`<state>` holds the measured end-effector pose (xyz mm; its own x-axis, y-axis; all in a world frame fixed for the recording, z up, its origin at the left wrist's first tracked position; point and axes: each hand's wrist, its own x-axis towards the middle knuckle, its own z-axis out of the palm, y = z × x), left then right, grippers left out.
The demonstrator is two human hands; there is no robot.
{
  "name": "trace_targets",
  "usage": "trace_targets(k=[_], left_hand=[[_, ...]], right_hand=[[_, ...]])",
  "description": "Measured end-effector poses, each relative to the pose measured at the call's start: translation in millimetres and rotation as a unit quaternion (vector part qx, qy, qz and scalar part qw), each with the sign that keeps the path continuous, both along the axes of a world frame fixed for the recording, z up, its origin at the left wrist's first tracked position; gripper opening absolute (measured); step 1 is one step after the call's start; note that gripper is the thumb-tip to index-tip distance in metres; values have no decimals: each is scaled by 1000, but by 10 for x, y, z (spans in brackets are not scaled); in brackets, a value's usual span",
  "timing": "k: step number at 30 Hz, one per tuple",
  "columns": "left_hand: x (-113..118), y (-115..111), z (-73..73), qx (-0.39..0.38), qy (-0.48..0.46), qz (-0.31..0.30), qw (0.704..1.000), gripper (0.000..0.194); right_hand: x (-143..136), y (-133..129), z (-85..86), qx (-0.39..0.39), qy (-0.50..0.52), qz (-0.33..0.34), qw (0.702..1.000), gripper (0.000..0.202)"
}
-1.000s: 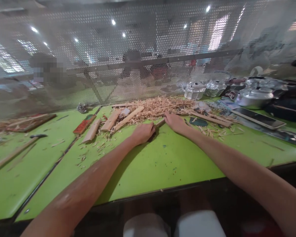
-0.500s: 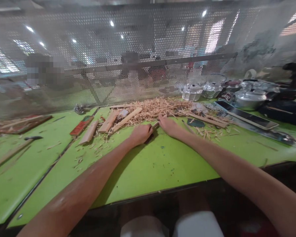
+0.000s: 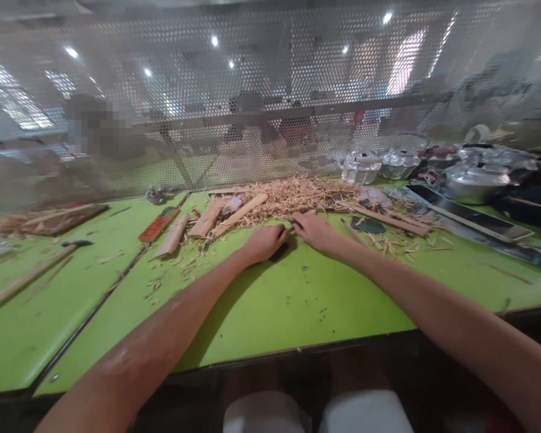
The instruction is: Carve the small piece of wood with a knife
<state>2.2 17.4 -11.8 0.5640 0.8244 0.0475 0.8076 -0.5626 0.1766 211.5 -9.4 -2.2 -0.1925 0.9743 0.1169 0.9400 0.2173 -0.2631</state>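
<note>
Over the green tabletop [image 3: 270, 313], my left hand [image 3: 265, 242] is closed in a fist, knuckles up. My right hand [image 3: 314, 231] sits just to its right and slightly farther away, fingers curled down. A small wooden stick [image 3: 291, 229] bridges the narrow gap between them, and both hands grip it. Most of the stick is covered by my fingers. A dark patch lies under my left hand; whether it is a shadow or an object I cannot tell. Behind the hands spreads a heap of wood shavings [image 3: 293, 195].
Wooden blocks [image 3: 207, 218] and a red-orange block [image 3: 159, 224] lie left of my hands. A hammer [image 3: 40, 270] is farther left. To the right are a dark green flat piece [image 3: 367, 225], a phone-like slab [image 3: 471, 213] and shiny metal pots [image 3: 475, 180]. A perforated screen [image 3: 252, 72] stands behind.
The view has turned slightly left, so the table things appear shifted right. My hands have come a little closer together, and less of the stick shows between them.
</note>
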Motion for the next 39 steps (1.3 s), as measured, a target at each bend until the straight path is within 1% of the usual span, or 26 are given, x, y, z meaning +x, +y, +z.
trace_targets(k=[3, 5, 6, 10, 11, 12, 16, 17, 19, 22, 24, 28, 32, 39], left_hand=[[-6, 12, -18, -16, -48, -26, 998, 44], [-7, 14, -32, -22, -67, -32, 997, 41], [-9, 16, -39, -23, -72, -30, 997, 40], [-25, 22, -61, -12, -70, -30, 997, 35], [-27, 20, -61, -9, -66, -32, 997, 35], [-25, 17, -57, -7, -61, -33, 998, 36], [9, -25, -13, -14, -33, -15, 999, 37], [21, -41, 0, -15, -27, -10, 999, 36], [38, -74, 26, -13, -14, -3, 1000, 36], [46, -119, 60, -2, 2, 4, 1000, 36], [48, -141, 80, 5, 14, 8, 1000, 38], [57, -173, 114, 12, 33, 18, 999, 42], [69, -196, 131, 10, 30, 20, 999, 42], [62, -215, 125, 11, 33, 15, 999, 36]], right_hand=[[141, 32, 48, 15, -7, -44, 999, 36], [198, 38, 71, 24, -14, -60, 998, 38], [197, 30, 75, 24, -15, -56, 998, 36], [71, -38, 59, 13, -12, -5, 1000, 28], [50, -45, 59, 11, -13, -3, 1000, 26], [48, -44, 65, 9, -15, -9, 1000, 25], [164, 10, 108, 8, -22, -78, 997, 31], [186, 20, 111, 10, -22, -86, 996, 32], [180, 24, 99, 13, -14, -79, 997, 32], [85, 6, 54, 24, 7, -35, 999, 26], [41, 2, 30, 32, 23, -21, 999, 23], [92, 22, 7, 31, 58, -17, 998, 23], [152, 35, -18, 23, 81, -18, 996, 23], [125, 48, -11, 27, 80, -21, 996, 26]])
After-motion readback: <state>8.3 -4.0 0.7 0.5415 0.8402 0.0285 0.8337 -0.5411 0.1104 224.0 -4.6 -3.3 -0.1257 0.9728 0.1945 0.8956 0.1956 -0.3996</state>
